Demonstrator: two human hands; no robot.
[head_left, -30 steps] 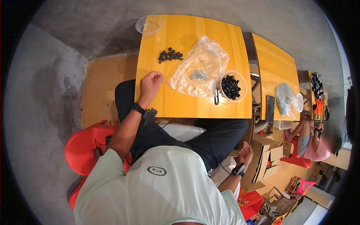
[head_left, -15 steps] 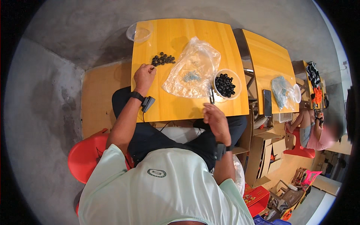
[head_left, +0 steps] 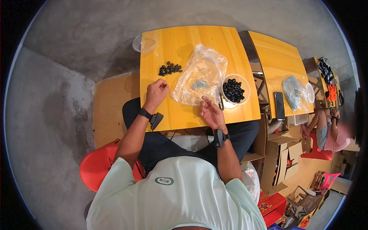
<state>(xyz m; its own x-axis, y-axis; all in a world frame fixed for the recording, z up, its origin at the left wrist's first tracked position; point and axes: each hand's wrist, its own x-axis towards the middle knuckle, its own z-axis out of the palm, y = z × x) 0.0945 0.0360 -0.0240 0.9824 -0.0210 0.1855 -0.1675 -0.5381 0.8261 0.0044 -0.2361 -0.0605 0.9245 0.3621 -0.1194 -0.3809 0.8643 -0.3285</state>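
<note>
My left hand (head_left: 157, 92) is held above the left part of the table, its fingers curled together. Whatever lies in them, if anything, is hidden. Just beyond it sits a pile of small black ring-shaped pieces (head_left: 170, 69). My right hand (head_left: 212, 115) is palm up over the near edge of a clear plastic bag (head_left: 184, 90), fingers bent inward, with nothing I can identify in them. Small silvery-blue pieces (head_left: 199, 83) show in the bag. To its right, a clear round tub (head_left: 248, 92) holds many black pieces (head_left: 233, 90). A thin dark object (head_left: 221, 102) lies beside the tub.
A clear empty-looking tub (head_left: 147, 44) stands at the table's far left corner. On the neighbouring table (head_left: 268, 53) are a phone (head_left: 279, 105) and another plastic bag (head_left: 294, 94). Cardboard boxes (head_left: 281, 163) stand on the floor at right. Another person (head_left: 331, 132) sits farther right.
My left hand has drawn back from the black pile toward me. My right hand has moved from the table's front edge to the bag, turning palm up. The whole view has shifted slightly.
</note>
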